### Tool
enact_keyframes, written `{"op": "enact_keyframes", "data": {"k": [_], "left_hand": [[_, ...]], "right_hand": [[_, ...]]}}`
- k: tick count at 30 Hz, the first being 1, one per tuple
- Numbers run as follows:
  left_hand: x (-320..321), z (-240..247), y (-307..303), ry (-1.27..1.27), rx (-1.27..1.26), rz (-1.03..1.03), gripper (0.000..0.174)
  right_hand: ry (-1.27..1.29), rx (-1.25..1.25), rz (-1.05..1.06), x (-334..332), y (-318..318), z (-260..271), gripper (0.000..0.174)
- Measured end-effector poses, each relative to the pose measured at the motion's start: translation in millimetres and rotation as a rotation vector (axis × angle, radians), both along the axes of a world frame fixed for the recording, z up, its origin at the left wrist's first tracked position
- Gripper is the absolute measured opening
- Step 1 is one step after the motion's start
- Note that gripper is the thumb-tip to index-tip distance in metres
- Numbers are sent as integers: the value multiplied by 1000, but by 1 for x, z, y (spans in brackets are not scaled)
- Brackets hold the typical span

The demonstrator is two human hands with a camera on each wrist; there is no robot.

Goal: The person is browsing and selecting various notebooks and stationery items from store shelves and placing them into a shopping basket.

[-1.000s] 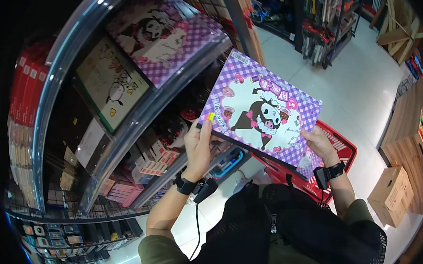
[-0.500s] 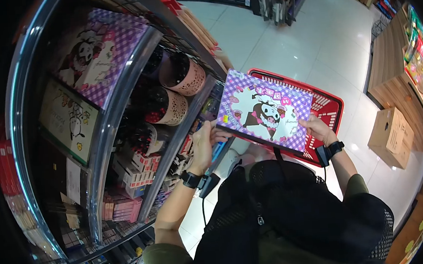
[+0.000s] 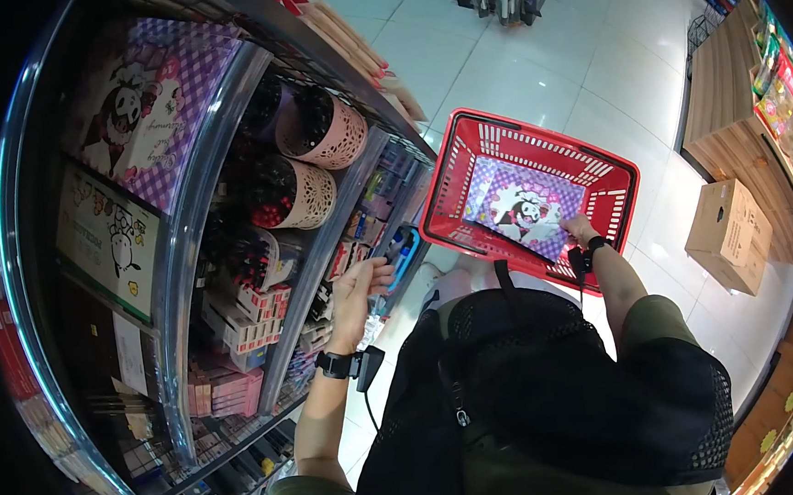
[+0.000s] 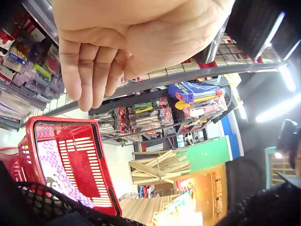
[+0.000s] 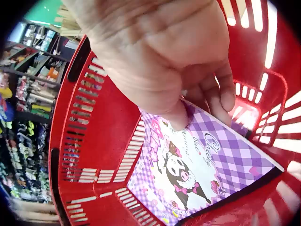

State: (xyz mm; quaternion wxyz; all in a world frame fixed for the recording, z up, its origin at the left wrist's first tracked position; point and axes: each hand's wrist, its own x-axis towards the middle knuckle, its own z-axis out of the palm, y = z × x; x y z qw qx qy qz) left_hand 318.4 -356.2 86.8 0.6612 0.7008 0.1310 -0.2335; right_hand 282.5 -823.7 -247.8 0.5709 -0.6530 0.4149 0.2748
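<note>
A flat purple-checked box [image 3: 527, 203] with a black-and-white cartoon figure lies inside the red shopping basket [image 3: 631, 180], tilted against its inside. My right hand [image 3: 582, 231] reaches into the basket and pinches the box's edge. In the right wrist view the thumb [image 5: 176, 117] lies on the printed face, with the other fingers behind the edge. My left hand [image 3: 354, 296] holds nothing. It hovers beside the shelves, left of the basket, and its fingers [image 4: 84, 75] extend loosely in the left wrist view.
Shelves on the left carry a matching purple-checked box [image 3: 162, 117], a green-edged cartoon box [image 3: 111, 240] and pink pierced pots [image 3: 305, 194]. A cardboard carton [image 3: 731, 235] stands on the floor at right, beside a wood-panelled counter [image 3: 728, 123].
The box has gone down from above the basket into it, with my right hand still holding its edge. My left hand has let go of the box and moved left.
</note>
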Motion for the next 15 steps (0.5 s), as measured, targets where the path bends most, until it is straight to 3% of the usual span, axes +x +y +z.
{"op": "enact_keyframes", "data": {"k": [4, 6, 7, 9, 11, 13, 15], "left_hand": [[-4, -3, 6, -4, 3, 15, 32], [-5, 2, 6, -8, 6, -5, 31], [-6, 2, 8, -14, 7, -1, 31], [-7, 3, 12, -66, 26, -39, 30], [-7, 5, 18, -96, 34, -36, 28], [-3, 20, 23, -140, 92, -49, 27], [5, 42, 28, -245, 82, -20, 25]], "right_hand": [[-144, -233, 29, 19, 24, -13, 20], [-224, -654, 164, 30, 27, -21, 32], [-69, -674, 345, 34, 19, -17, 45], [-223, -758, 492, 36, 14, -32, 39], [-379, -636, 1165, 49, 5, -43, 30], [-107, -74, 354, 74, 52, 43, 20], [-436, -81, 495, 104, 84, 72, 18]]}}
